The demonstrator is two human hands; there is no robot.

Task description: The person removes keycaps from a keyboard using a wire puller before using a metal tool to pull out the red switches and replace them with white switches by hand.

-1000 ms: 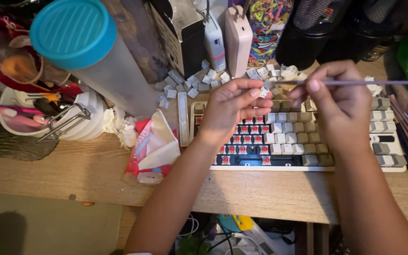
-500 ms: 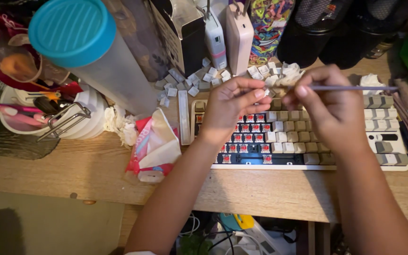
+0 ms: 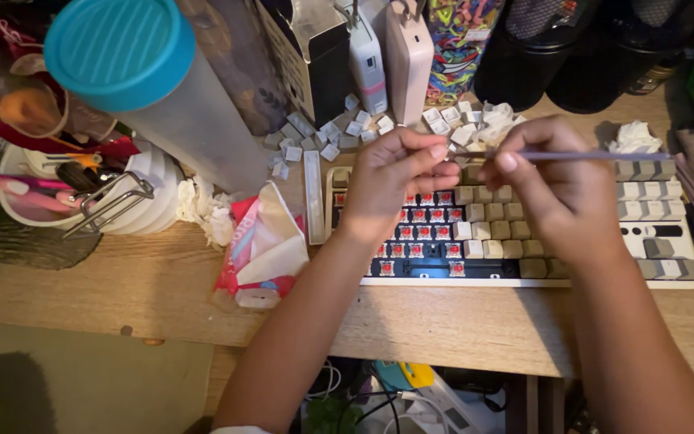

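Head view looks down on 2 bare hands meeting above the upper rows of a keyboard (image 3: 524,233) that lies on a wooden bench (image 3: 162,297). Left hand (image 3: 395,185) has its fingers (image 3: 435,153) pinched nearly closed; what sits between the tips is too small to tell. Right hand (image 3: 556,185) has its fingers curled tight around a thin purple stick (image 3: 596,155), which runs level to the right, its near tip just beside the left fingertips. Below the hands, a patch of the keyboard shows bare red switches (image 3: 423,233). Loose keycaps (image 3: 323,137) are heaped behind the keyboard, near both hands. A red tissue pack (image 3: 263,249) lies left of the keyboard, below a teal-lidded bottle (image 3: 146,88)
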